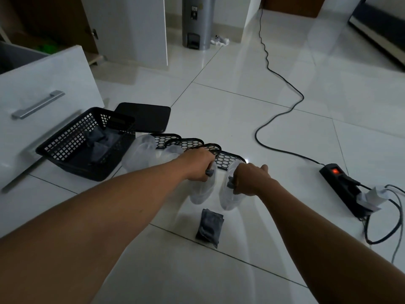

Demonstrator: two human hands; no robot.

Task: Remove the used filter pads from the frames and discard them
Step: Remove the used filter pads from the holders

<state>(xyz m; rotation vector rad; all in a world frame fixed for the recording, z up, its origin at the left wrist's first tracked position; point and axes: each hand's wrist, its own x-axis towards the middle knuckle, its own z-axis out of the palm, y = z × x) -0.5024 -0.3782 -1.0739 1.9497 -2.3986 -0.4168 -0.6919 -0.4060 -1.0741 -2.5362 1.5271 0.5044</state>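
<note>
Both grips clamped: left hand (pixel 198 166) pinches a grey filter pad (pixel 209 172), right hand (pixel 249 179) pinches a second pad (pixel 230 182), both at the honeycomb frames (pixel 228 160) lying on the floor (pixel 263 106). I judge the pads soft, limp and light; a corner pinch and slow peel should avoid tearing.

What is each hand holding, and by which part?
The left hand and right hand each grip translucent plastic at its top edge, with a grey scrap pinched in each.

Glossy white floor tiles (pixel 241 110); matt black plastic basket (pixel 65 145); brushed metal drawer handle (pixel 38 104); grey cloth-like pads (pixel 209 227).
</note>
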